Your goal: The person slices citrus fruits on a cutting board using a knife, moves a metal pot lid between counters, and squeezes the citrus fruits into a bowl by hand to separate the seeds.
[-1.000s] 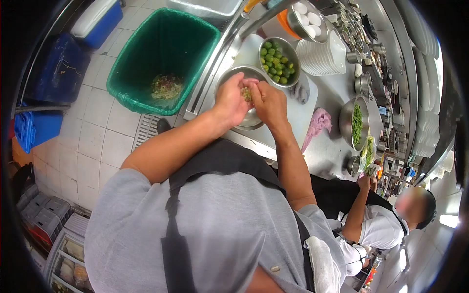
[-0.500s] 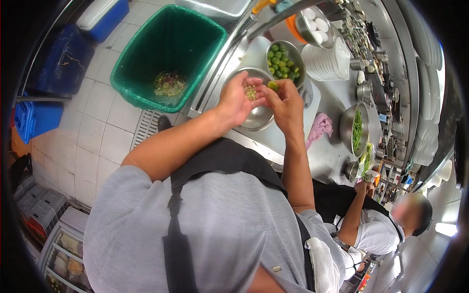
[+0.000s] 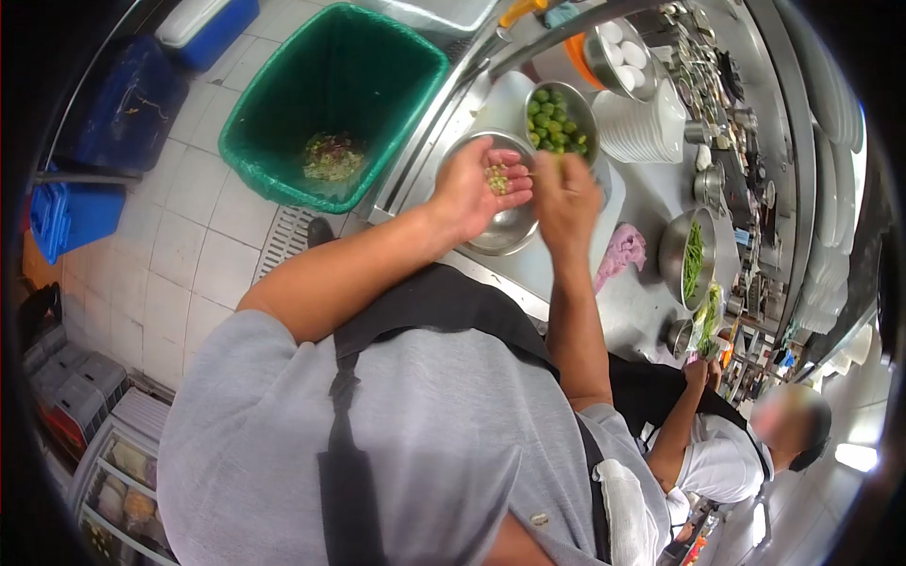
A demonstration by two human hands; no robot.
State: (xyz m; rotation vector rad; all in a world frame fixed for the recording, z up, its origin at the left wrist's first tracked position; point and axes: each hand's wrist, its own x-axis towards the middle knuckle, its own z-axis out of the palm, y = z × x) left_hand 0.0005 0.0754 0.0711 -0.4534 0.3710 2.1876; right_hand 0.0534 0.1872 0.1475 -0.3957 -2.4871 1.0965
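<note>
Palm up, my left hand is over a metal bowl with its fingers apart, and small pale seeds lie on its palm and fingers. My right hand is just to the right, blurred by motion, its fingers curled together beside the bowl of limes. A bit of yellow-green shows at its fingertips, too blurred to make out. The metal bowl stands on a white cutting board, partly hidden beneath my hands.
A green-lined bin with scraps stands on the left. Beyond the limes are a bowl of eggs and stacked white plates. A pink cloth and a bowl of green beans lie right. A co-worker stands at lower right.
My hands were together over the bowl; they have parted, and my left palm has opened, showing the seeds. My right hand has moved right, first with a yellow-green piece visible in its fingers.
</note>
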